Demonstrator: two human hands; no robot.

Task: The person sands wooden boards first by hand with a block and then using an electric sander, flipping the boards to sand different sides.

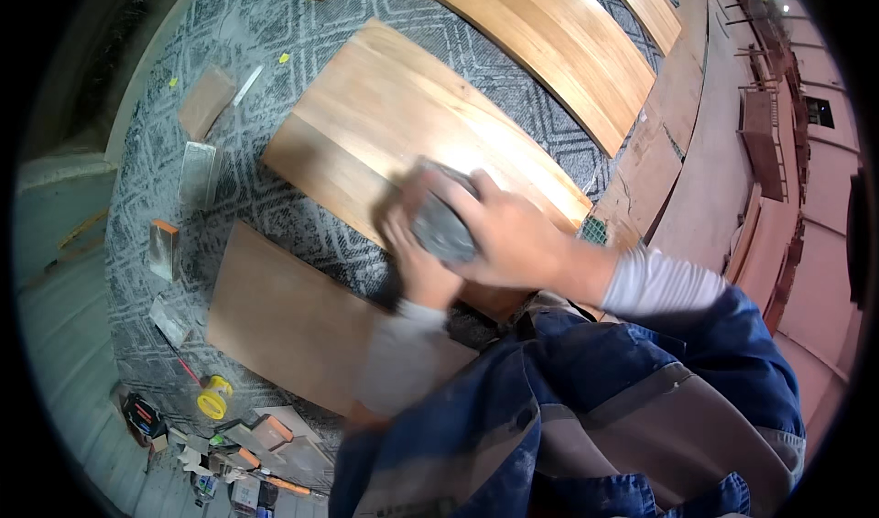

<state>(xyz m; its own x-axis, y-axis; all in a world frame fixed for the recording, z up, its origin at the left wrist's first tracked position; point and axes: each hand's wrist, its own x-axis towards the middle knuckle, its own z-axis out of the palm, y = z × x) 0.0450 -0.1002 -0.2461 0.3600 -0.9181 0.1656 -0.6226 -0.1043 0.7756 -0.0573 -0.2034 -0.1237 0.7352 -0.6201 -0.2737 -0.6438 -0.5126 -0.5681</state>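
Observation:
A dark grey sanding block [443, 227], blurred, is held between my two hands over the near edge of a light wooden panel [385, 106]. My right hand [513, 229] wraps its fingers over the block's top and right side. Against its lower left side, my left hand [419, 266] is closed, its fingers smeared by motion. The block's underside is hidden, so I cannot tell whether it touches the wood. Beneath my left forearm lies a second, browner wooden panel [284, 307].
Patterned grey carpet [247, 188] covers the work surface. Longer wooden boards [549, 42] lie at the far right. Several loose blocks [197, 174] line the left side, near a yellow tape measure or roll [215, 397]. Assorted tools and blocks [265, 440] crowd the lower left.

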